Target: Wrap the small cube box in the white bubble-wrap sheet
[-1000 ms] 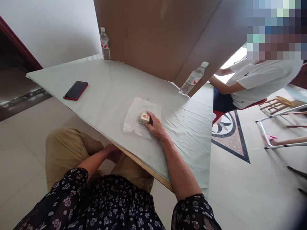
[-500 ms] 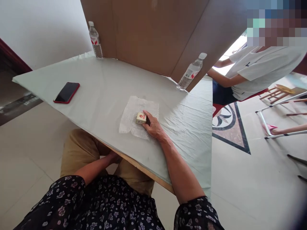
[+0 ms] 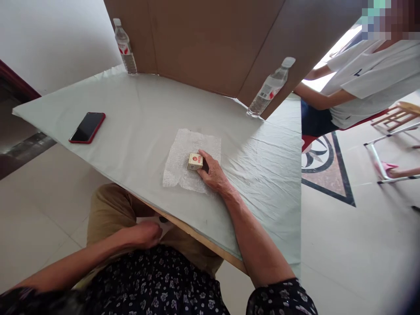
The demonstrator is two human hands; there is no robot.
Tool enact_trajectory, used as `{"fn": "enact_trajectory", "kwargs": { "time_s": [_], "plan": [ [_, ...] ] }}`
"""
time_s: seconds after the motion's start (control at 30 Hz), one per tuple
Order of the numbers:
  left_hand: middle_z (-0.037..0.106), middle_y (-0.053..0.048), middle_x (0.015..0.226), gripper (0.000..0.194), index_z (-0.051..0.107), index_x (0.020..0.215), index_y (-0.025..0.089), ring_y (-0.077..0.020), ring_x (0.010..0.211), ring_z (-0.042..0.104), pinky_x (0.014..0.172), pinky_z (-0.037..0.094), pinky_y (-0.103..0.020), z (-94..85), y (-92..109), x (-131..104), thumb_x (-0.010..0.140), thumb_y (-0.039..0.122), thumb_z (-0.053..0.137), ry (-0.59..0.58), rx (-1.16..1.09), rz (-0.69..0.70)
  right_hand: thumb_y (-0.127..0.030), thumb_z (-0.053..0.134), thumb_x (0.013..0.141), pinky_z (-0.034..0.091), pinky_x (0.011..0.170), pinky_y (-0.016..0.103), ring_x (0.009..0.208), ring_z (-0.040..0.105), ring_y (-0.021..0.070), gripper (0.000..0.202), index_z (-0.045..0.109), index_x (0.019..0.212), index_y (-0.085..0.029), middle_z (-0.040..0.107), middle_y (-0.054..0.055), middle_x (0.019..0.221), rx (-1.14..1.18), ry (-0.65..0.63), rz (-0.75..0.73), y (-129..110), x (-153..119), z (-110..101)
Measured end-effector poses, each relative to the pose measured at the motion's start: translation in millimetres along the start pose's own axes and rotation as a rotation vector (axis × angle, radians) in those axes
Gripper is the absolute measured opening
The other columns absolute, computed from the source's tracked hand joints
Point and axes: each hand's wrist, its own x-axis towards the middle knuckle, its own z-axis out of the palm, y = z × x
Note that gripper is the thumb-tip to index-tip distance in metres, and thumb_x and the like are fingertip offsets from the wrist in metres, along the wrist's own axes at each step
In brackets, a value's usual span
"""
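Observation:
My right hand grips a small cream-coloured box with red print, thumb on the near side and fingers on the far side. Under the box lies a sheet of bubble wrap, flat on the table. My left hand is over my lap, below the table's front edge. It looks curled, but it is blurred and its fingers are turned away, so I cannot make out whether it holds anything.
A cloth-covered table bears a phone in a red case at the left. Two water bottles, a left one and a right one, stand against an upright cardboard panel. A person in a white shirt sits beyond at the right.
My left hand has come out from under the table edge, back toward my body. My right hand keeps its grip on the box. The view has shifted slightly.

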Motion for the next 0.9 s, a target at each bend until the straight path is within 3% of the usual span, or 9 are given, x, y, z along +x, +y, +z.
{"fn": "enact_trajectory", "kwargs": {
  "time_s": [0.07, 0.17, 0.23, 0.3, 0.4, 0.5, 0.73, 0.83, 0.9],
  "plan": [
    [0.073, 0.001, 0.080, 0.009, 0.072, 0.084, 0.020, -0.0162, 0.074, 0.068, 0.067, 0.051, -0.025, -16.0, 21.1, -27.2, 0.087, 0.015, 0.064, -0.030, 0.001, 0.136, -0.019, 0.062, 0.080, 0.042, 0.115, 0.052, 0.134, 0.057, 0.0319, 0.071, 0.046, 0.150, -0.022, 0.060, 0.012, 0.147, -0.002, 0.016, 0.003, 0.6, 0.5, 0.2],
    [0.072, -0.003, 0.087, 0.015, 0.069, 0.101, 0.020, -0.0170, 0.083, 0.068, 0.076, 0.052, -0.027, -51.8, 56.0, -40.8, 0.095, 0.019, 0.055, 0.355, 0.172, 0.356, -0.019, 0.062, 0.080, 0.042, 0.115, 0.051, 0.134, 0.057, 0.0321, 0.070, 0.047, 0.149, -0.019, 0.060, 0.013, 0.146, -0.012, 0.021, 0.022, -0.4, 0.9, -0.8],
    [0.071, -0.011, 0.110, 0.020, 0.068, 0.107, 0.017, -0.0250, 0.111, 0.065, 0.096, 0.052, -0.038, -75.4, 71.1, -27.9, 0.095, 0.013, 0.053, 0.654, 0.417, 0.437, -0.020, 0.062, 0.080, 0.041, 0.115, 0.051, 0.135, 0.057, 0.0320, 0.070, 0.047, 0.149, -0.018, 0.059, 0.014, 0.147, -0.022, 0.023, 0.032, -2.2, 0.5, -1.5],
    [0.060, -0.019, 0.139, 0.033, 0.064, 0.120, 0.015, -0.0343, 0.136, 0.050, 0.112, 0.042, -0.051, -93.4, 75.3, -3.4, 0.088, 0.008, 0.059, 0.783, 0.635, 0.399, -0.020, 0.061, 0.081, 0.041, 0.116, 0.051, 0.136, 0.056, 0.0319, 0.070, 0.046, 0.149, -0.018, 0.059, 0.014, 0.148, -0.029, 0.030, 0.030, -4.1, -0.3, -1.3],
    [0.050, -0.019, 0.151, 0.046, 0.063, 0.122, 0.015, -0.0364, 0.145, 0.041, 0.118, 0.037, -0.055, -106.5, 66.1, 36.7, 0.078, 0.003, 0.065, 0.812, 0.774, 0.321, -0.020, 0.061, 0.081, 0.041, 0.116, 0.052, 0.135, 0.056, 0.0317, 0.070, 0.046, 0.149, -0.018, 0.059, 0.014, 0.148, -0.030, 0.033, 0.035, -6.2, -0.9, 0.9],
    [0.056, -0.017, 0.145, 0.020, 0.070, 0.095, 0.017, -0.0350, 0.143, 0.045, 0.117, 0.039, -0.055, -108.1, 51.9, 63.1, 0.081, 0.005, 0.061, 0.847, 0.753, 0.351, -0.022, 0.063, 0.080, 0.040, 0.117, 0.052, 0.136, 0.056, 0.0318, 0.072, 0.046, 0.149, -0.017, 0.059, 0.015, 0.147, 0.025, 0.010, 0.059, -9.4, 0.3, -2.1],
    [0.064, -0.016, 0.136, 0.011, 0.068, 0.085, 0.018, -0.0299, 0.126, 0.061, 0.104, 0.051, -0.048, -122.2, 45.0, 83.7, 0.087, 0.021, 0.057, 1.050, 0.224, 0.232, -0.055, 0.061, 0.089, 0.042, 0.114, 0.049, 0.140, 0.051, 0.0283, 0.057, 0.057, 0.140, -0.030, 0.057, 0.006, 0.149, 0.337, -0.167, 0.176, -37.7, -11.9, -60.2],
    [0.064, -0.016, 0.137, 0.012, 0.067, 0.082, 0.018, -0.0297, 0.127, 0.061, 0.106, 0.049, -0.047, -135.1, 47.4, 89.1, 0.085, 0.026, 0.058, 1.005, 0.048, 0.218, -0.050, 0.078, 0.077, 0.043, 0.112, 0.050, 0.133, 0.056, 0.0293, 0.060, 0.063, 0.130, -0.028, 0.062, 0.008, 0.142, 0.173, -0.170, 0.152, -44.6, -16.8, -68.1],
    [0.067, -0.014, 0.134, 0.013, 0.066, 0.081, 0.019, -0.0286, 0.124, 0.063, 0.103, 0.050, -0.045, -142.5, 48.6, 92.3, 0.083, 0.028, 0.058, 0.961, -0.048, 0.232, -0.040, 0.077, 0.078, 0.045, 0.109, 0.048, 0.128, 0.059, 0.0281, 0.039, 0.068, 0.113, -0.025, 0.064, 0.010, 0.137, 0.085, -0.059, 0.129, -42.4, -13.6, -61.4]
  ]
}}
